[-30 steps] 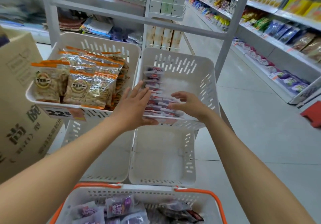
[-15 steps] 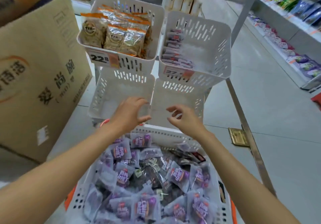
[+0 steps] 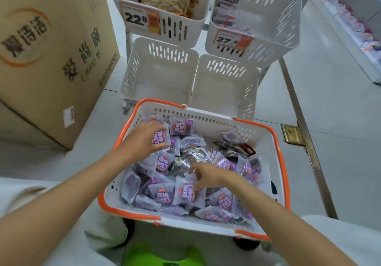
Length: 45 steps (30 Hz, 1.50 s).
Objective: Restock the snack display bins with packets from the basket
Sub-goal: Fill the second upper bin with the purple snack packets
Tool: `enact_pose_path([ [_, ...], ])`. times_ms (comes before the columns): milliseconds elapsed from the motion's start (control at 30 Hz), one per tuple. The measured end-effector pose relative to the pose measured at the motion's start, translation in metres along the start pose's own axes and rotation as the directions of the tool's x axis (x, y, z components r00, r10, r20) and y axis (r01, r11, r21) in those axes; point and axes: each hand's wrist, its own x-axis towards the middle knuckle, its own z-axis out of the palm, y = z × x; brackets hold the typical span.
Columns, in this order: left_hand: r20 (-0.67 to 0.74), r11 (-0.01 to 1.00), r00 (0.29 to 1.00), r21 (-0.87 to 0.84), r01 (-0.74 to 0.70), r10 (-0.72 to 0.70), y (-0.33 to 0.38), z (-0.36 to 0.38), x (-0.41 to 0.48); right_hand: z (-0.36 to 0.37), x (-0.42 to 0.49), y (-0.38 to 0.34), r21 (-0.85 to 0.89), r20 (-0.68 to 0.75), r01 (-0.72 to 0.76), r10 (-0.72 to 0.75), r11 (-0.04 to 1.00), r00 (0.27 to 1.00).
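Two bare hands reached into an orange-rimmed basket (image 3: 206, 119) heaped with purple snack packets (image 3: 223, 200).

The left hand (image 3: 144, 139) gripped one packet (image 3: 161, 139) near the basket's far left corner, fingers curled round it. Its long axis ran roughly away from the person, toward the bins. The right hand (image 3: 210, 176) lay with curled fingers on the middle of the heap — whether it held anything could not be told. Just beyond the basket stood white lower bins (image 3: 162, 73), with upper bins (image 3: 268, 38) above them and a cardboard box (image 3: 51, 59) at the left.
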Motion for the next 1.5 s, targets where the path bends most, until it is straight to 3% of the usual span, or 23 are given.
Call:
enact_pose_path([
  [200, 0.063, 0.991, 0.994, -0.108, -0.082, 0.09, 0.05, 0.011, 0.0, -0.037, -0.022, 0.002, 0.026, -0.307, 0.107, -0.094, 0.994, 0.947],
  [333, 0.296, 0.955, 0.955, -0.287, 0.071, 0.018, 0.066, 0.016, 0.003, -0.058, -0.047, -0.016, 0.412, -0.473, 0.354, -0.135, 0.84, 0.871],
  [433, 0.252, 0.899, 0.959, -0.378, 0.222, -0.131, 0.054, 0.019, 0.009, -0.06, -0.045, -0.018, 0.419, -0.59, 0.374, -0.065, 0.827, 0.805],
  [500, 0.226, 0.789, 0.946, -0.525, 0.318, -0.232, 0.044, 0.018, 0.009, -0.049, -0.035, -0.008, 0.314, -0.577, 0.244, -0.02, 0.918, 0.817],
  [600, 0.286, 0.569, 0.918, -0.722, 0.395, -0.274, 0.04, 0.014, 0.006, -0.011, -0.016, 0.008, 0.134, -0.359, 0.037, 0.013, 0.99, 0.933],
  [667, 0.293, 0.479, 0.907, -0.776, 0.411, -0.302, 0.041, 0.012, 0.005, 0.02, -0.004, 0.014, -0.052, -0.199, 0.002, -0.013, 0.999, 0.98],
  [733, 0.266, 0.457, 0.912, -0.8, 0.389, -0.312, 0.038, 0.012, 0.007, 0.03, 0.0, 0.015, -0.127, -0.15, 0.014, -0.033, 0.992, 0.988],
  [800, 0.238, 0.451, 0.916, -0.812, 0.369, -0.321, 0.038, 0.01, 0.01, 0.016, -0.001, 0.016, -0.037, -0.145, 0.025, -0.03, 0.999, 0.989],
  [900, 0.228, 0.491, 0.917, -0.789, 0.371, -0.327, 0.034, 0.007, 0.017, -0.033, -0.019, 0.011, 0.105, -0.328, 0.103, -0.063, 0.989, 0.943],
  [967, 0.133, 0.699, 0.954, -0.653, 0.289, -0.27, 0.032, 0.003, 0.025, -0.066, -0.033, 0.007, 0.211, -0.45, 0.199, -0.085, 0.957, 0.889],
  [1033, 0.025, 0.89, 0.98, -0.415, 0.189, -0.196, 0.033, -0.003, 0.032, -0.09, -0.046, 0.004, 0.286, -0.528, 0.267, -0.081, 0.92, 0.846],
  [1100, -0.043, 0.937, 0.984, -0.317, 0.149, -0.171, 0.033, -0.01, 0.04, -0.103, -0.052, 0.001, 0.32, -0.581, 0.302, -0.066, 0.898, 0.812],
  [1200, -0.06, 0.886, 0.985, -0.448, 0.116, -0.16, 0.037, -0.016, 0.049, -0.108, -0.057, -0.005, 0.309, -0.605, 0.326, -0.08, 0.893, 0.792],
  [1267, 0.042, 0.755, 0.985, -0.637, 0.156, -0.168, 0.046, -0.021, 0.05, -0.107, -0.058, -0.007, 0.314, -0.607, 0.341, -0.088, 0.886, 0.79],
  [1367, 0.212, 0.587, 0.971, -0.775, 0.233, -0.106, 0.058, -0.027, 0.049, -0.102, -0.059, -0.01, 0.311, -0.644, 0.383, -0.103, 0.87, 0.758],
  [1433, 0.266, 0.607, 0.964, -0.762, 0.225, -0.022, 0.062, -0.027, 0.047, -0.099, -0.059, -0.012, 0.321, -0.672, 0.411, -0.1, 0.853, 0.733],
  [1500, 0.282, 0.717, 0.959, -0.676, 0.171, 0.037, 0.066, -0.024, 0.046, -0.099, -0.058, -0.013, 0.319, -0.702, 0.434, -0.097, 0.843, 0.705],
])
